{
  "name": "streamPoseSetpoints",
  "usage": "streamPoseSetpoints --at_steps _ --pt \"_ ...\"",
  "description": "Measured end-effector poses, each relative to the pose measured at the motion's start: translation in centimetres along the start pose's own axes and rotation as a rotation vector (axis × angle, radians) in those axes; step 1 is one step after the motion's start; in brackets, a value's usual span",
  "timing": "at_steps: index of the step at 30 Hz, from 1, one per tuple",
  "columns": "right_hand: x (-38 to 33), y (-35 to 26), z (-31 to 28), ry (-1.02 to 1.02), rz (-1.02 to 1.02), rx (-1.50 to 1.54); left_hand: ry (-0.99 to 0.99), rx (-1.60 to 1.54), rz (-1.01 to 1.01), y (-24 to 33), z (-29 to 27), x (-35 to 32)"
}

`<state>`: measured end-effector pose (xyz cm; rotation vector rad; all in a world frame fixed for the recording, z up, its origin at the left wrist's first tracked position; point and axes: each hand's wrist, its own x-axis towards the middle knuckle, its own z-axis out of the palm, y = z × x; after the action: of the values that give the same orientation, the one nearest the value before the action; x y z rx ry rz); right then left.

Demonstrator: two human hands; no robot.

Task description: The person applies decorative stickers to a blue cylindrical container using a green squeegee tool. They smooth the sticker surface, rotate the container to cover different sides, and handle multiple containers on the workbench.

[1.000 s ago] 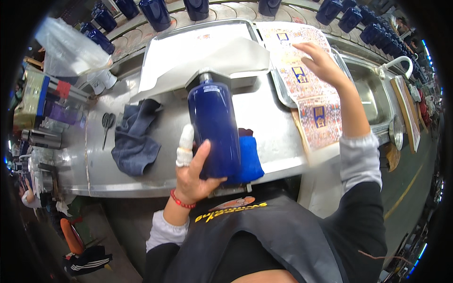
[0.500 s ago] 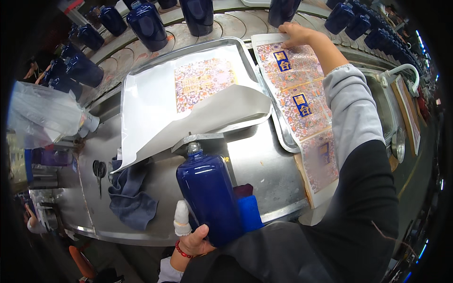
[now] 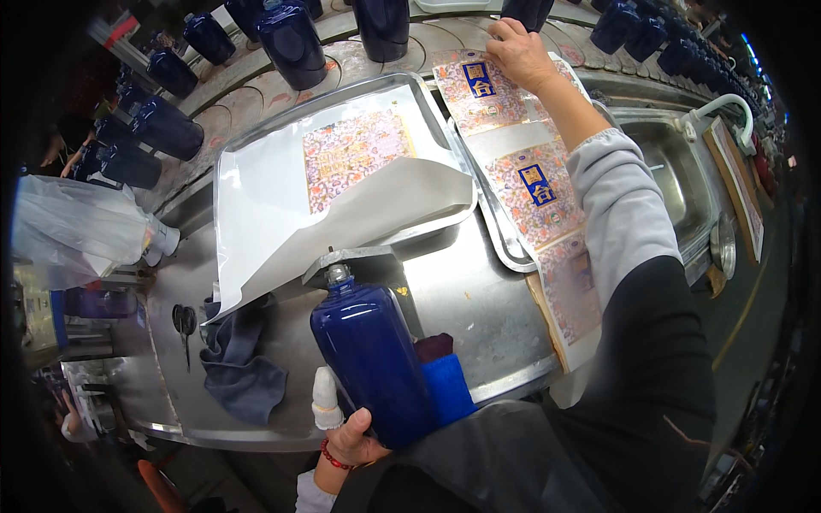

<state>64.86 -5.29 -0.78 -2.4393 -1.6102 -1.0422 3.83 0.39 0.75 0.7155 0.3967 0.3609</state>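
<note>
My left hand [image 3: 349, 439], a white wrap on one finger, is closed around the lower part of a glossy dark blue bottle [image 3: 368, 355] that leans toward me. Its clear neck points away, against a grey metal block [image 3: 363, 256]. Up at the far right, my right hand [image 3: 522, 53] pinches the top edge of a floral decal [image 3: 481, 94] with a blue and gold panel. That decal sits askew over the other printed sheets [image 3: 537, 192], and a pale gap shows below it. A metal tray [image 3: 376, 84] to its left holds white paper [image 3: 256, 184] and another floral decal [image 3: 357, 158].
Behind the trays runs a curved conveyor [image 3: 428, 53] carrying several blue bottles [image 3: 291, 43]. A dark cloth [image 3: 244, 368] and black scissors [image 3: 183, 329] lie at the left. Blue cloth [image 3: 447, 389] sits beside the held bottle. At the right is a sink [image 3: 667, 175] with a white faucet [image 3: 727, 101].
My right hand has moved up and slightly left, pulling the top decal out of line with the sheets beneath. The bottle stays in my left hand; the whole view has shifted slightly.
</note>
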Motion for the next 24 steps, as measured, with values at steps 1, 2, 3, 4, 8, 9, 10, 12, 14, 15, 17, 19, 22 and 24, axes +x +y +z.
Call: streamPoseSetpoints --at_steps 1,2,3,4,8,9,10,12,14,15,17,19,22,24 --pt "0.2 -0.2 -0.7 0.06 -0.033 -0.053 -0.02 0.019 0.008 0.0 -0.1 0.0" --pt "0.3 -0.3 -1.7 0.05 -0.036 -0.07 -0.017 0.026 0.0 0.0 -0.2 0.0" --pt "0.5 -0.4 -2.7 0.064 -0.033 -0.087 -0.025 0.032 -0.003 0.0 -0.4 -0.1" --pt "0.6 -0.5 -4.0 0.079 -0.03 -0.105 -0.055 0.093 0.018 -0.1 -0.7 -0.2" --pt "0.1 0.8 -9.5 0.113 0.057 0.059 -0.178 0.895 0.391 -1.1 -3.2 -0.6" --pt "-0.5 1.9 -10.9 0.094 0.098 0.066 -0.19 0.922 0.432 -1.6 -4.0 -0.7" --pt "-1.2 3.1 -12.0 0.215 0.089 0.02 -0.149 0.841 0.37 -2.0 -4.9 -0.8" --pt "-3.5 7.2 -14.2 0.023 0.387 0.186 -0.109 0.875 0.273 -2.7 -6.5 -1.0" --pt "-7.5 12.1 -15.4 -0.275 0.774 0.302 -0.125 0.85 0.249 -3.2 -7.4 -1.3" --pt "-10.1 14.7 -15.7 -0.414 1.032 0.286 -0.184 0.853 0.324 -3.2 -7.5 -1.5" --pt "-17.7 18.0 -15.1 -0.196 0.89 0.305 -0.323 0.845 0.501 -2.9 -7.3 -1.6" --pt "-26.0 19.6 -13.8 -0.347 1.029 0.226 -0.303 1.025 0.624 -2.3 -6.6 -1.6" --pt "-36.0 19.5 -11.3 -0.631 1.093 -0.039 -0.283 1.179 0.647 -1.3 -5.3 -1.4" --pt "-40.1 18.8 -10.0 -0.839 1.072 -0.168 -0.26 1.217 0.657 -1.0 -4.5 -1.1"
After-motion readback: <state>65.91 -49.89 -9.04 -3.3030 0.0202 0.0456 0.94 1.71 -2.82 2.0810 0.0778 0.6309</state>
